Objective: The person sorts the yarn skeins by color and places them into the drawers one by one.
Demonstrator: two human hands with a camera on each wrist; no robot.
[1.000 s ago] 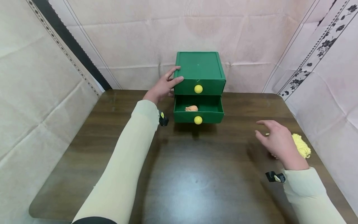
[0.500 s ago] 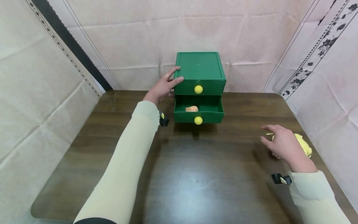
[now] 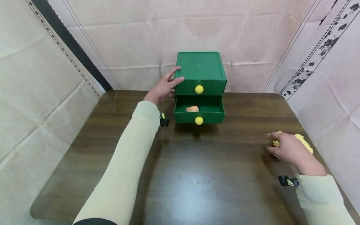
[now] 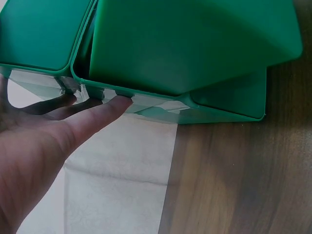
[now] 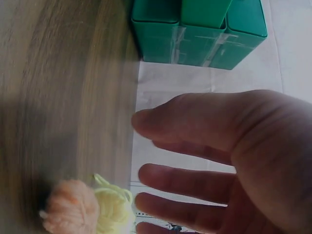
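Right grip [image 3: 293, 150] is nearest, toward four o'clock in the head view, its thumb and fingers apart with nothing between them. Toward its eight o'clock in the right wrist view sit the yellow yarn [image 5: 113, 213] and, just beside that, the peach yarn [image 5: 72, 208]; whether the grip touches either, I cannot tell. Both rest on the table [image 3: 118, 156]. Farther off, at ten o'clock from the right grip, the lower drawer [image 3: 212, 118] stands pulled out, a small peach lump [image 3: 192, 108] inside. Beyond, the left grip [image 3: 164, 85], fingers extended rather than clamped, rests against the green cabinet [image 3: 201, 65] on its nine o'clock side. The step in hand looks like reaching for yarn; the next move seems to call for closing round one ball while the cabinet is kept steady.
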